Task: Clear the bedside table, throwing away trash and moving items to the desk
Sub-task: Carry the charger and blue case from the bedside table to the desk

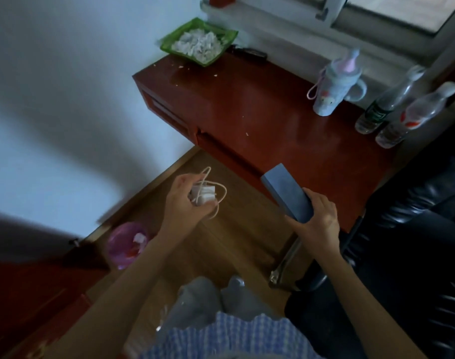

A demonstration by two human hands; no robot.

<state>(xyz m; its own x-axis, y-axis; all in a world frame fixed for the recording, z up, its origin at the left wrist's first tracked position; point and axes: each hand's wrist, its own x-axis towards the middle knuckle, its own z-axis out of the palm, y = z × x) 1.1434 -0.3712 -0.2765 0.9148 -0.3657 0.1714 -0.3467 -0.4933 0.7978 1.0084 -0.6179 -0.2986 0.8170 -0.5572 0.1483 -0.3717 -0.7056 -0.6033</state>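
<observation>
- Head view: the right hand (318, 218) was closed round the lower end of a flat grey-blue box (286, 194), matte and hard-edged, its long axis pointing to eleven o'clock.
- The glossy red-brown tabletop (260, 110) lay at twelve o'clock from that grip, its edge just beyond the box's far end.
- The left hand (187, 200), farther from it, clutched a white charger (204, 196) with looped cable.

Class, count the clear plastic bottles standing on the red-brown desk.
2, side by side at the desk's right end: the green-labelled clear plastic bottle and, nearer the camera, the red-labelled clear plastic bottle. None seems hidden.
</observation>
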